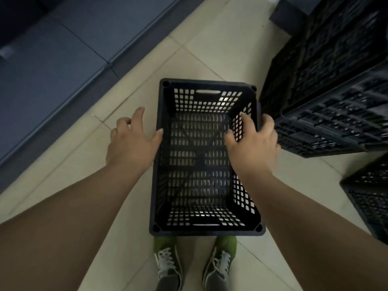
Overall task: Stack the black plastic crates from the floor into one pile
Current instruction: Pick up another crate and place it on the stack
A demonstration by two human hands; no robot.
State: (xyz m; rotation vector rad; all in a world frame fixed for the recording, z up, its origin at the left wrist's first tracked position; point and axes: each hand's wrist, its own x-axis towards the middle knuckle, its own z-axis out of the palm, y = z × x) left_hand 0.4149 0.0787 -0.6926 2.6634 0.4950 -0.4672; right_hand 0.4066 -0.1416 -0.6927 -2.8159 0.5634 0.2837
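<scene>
An empty black plastic crate (206, 229) with perforated walls stands upright on the tiled floor just in front of my shoes. My left hand (132, 141) hovers at the crate's left rim, fingers spread, only the thumb tip touching the rim. My right hand (255, 143) lies over the right rim, thumb and forefinger inside the wall and the other fingers outside it, all extended and not closed on it. A pile of black crates (327, 85) rises close on the right, tilted in this view.
Another black crate (369, 198) sits at the lower right edge. A dark blue-grey low platform (52, 70) runs along the left side. Pale floor tiles (210, 45) stretch ahead between the platform and the pile. My green shoes (168, 263) stand behind the crate.
</scene>
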